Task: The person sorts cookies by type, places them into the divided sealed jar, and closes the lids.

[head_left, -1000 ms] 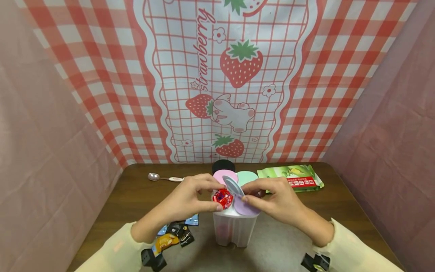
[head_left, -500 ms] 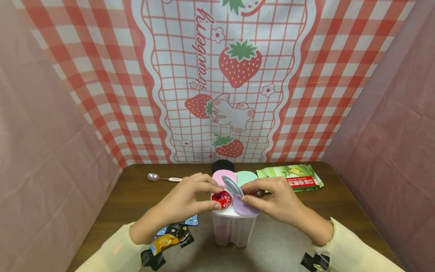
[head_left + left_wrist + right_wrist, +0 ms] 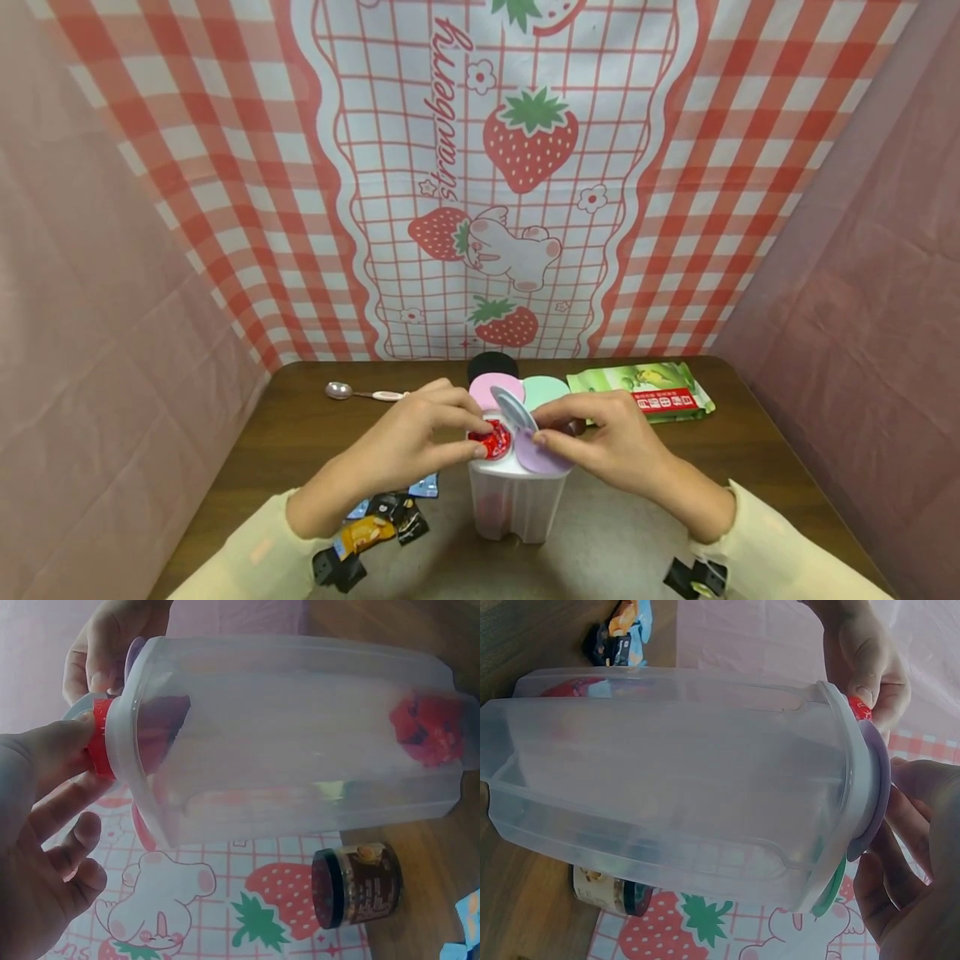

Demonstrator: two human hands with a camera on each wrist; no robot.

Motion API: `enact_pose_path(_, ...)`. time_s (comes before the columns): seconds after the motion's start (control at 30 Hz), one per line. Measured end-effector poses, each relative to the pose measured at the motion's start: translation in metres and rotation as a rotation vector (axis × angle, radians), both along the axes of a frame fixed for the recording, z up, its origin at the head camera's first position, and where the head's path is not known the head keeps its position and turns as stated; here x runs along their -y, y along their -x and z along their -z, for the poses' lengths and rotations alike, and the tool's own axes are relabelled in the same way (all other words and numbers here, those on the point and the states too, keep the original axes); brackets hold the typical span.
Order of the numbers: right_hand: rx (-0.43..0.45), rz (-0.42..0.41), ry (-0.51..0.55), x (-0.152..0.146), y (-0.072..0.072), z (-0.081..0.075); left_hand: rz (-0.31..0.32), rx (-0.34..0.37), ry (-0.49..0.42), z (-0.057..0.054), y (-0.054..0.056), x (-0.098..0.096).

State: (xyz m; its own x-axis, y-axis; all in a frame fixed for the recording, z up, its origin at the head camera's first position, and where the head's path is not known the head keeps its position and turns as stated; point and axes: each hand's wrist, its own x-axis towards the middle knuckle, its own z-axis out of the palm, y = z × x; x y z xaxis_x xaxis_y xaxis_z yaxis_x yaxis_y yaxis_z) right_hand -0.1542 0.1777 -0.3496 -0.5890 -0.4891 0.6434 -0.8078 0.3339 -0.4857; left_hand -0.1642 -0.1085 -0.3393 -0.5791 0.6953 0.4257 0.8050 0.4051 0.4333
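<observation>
Left hand (image 3: pixel 427 429) pinches red packet (image 3: pixel 497 439) partly inside the clear container (image 3: pixel 519 510) at near left, right hand (image 3: pixel 611 433) pinches the raised grey lid (image 3: pixel 514 409); filling seems underway, next calling for a downward push.

soft indoor light, hazy wrist views

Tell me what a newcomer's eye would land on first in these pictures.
First, probably, the red-and-white strawberry cloth, which hangs behind the table and dominates the head view. Then the translucent container below it, between the hands: the right hand holds its pale lid tipped up, while the left hand pinches a red packet at the opening.
</observation>
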Motion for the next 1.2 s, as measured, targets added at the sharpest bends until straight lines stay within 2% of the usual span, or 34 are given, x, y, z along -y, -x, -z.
enact_pose_path(0.2,-0.012,-0.003,0.001,0.000,0.000,0.001,0.045,-0.103,0.047,0.000,0.001,0.002)
enact_pose_path(0.33,-0.011,0.002,0.003,0.000,0.000,0.000,0.045,-0.120,0.038,0.002,0.002,0.000)
enact_pose_path(0.43,-0.014,-0.005,0.008,-0.001,0.000,0.002,0.027,-0.075,0.021,0.003,0.001,-0.002)
enact_pose_path(0.57,-0.013,-0.014,0.010,0.000,0.000,0.003,-0.006,0.041,0.010,0.002,0.000,-0.003)
enact_pose_path(0.63,-0.013,-0.017,0.011,0.000,0.000,0.003,-0.010,0.064,0.026,0.000,0.000,-0.003)
enact_pose_path(0.7,-0.014,-0.019,0.010,0.000,0.000,0.003,0.000,0.039,0.060,-0.001,0.001,-0.004)
enact_pose_path(0.77,-0.016,-0.018,0.008,0.000,0.001,0.003,0.019,-0.021,0.086,0.001,0.003,-0.006)
enact_pose_path(0.87,-0.020,-0.015,0.005,0.000,0.001,0.003,0.029,-0.083,0.079,0.006,0.004,-0.009)
enact_pose_path(0.97,-0.022,-0.016,0.005,0.001,0.000,0.002,0.004,-0.045,0.042,0.009,0.004,-0.008)
enact_pose_path(1.07,-0.014,-0.022,0.010,0.001,0.000,0.001,-0.023,0.049,-0.004,0.008,0.003,-0.004)
enact_pose_path(1.2,-0.001,-0.036,0.023,0.002,0.000,0.001,-0.038,0.138,-0.061,0.009,0.003,0.006)
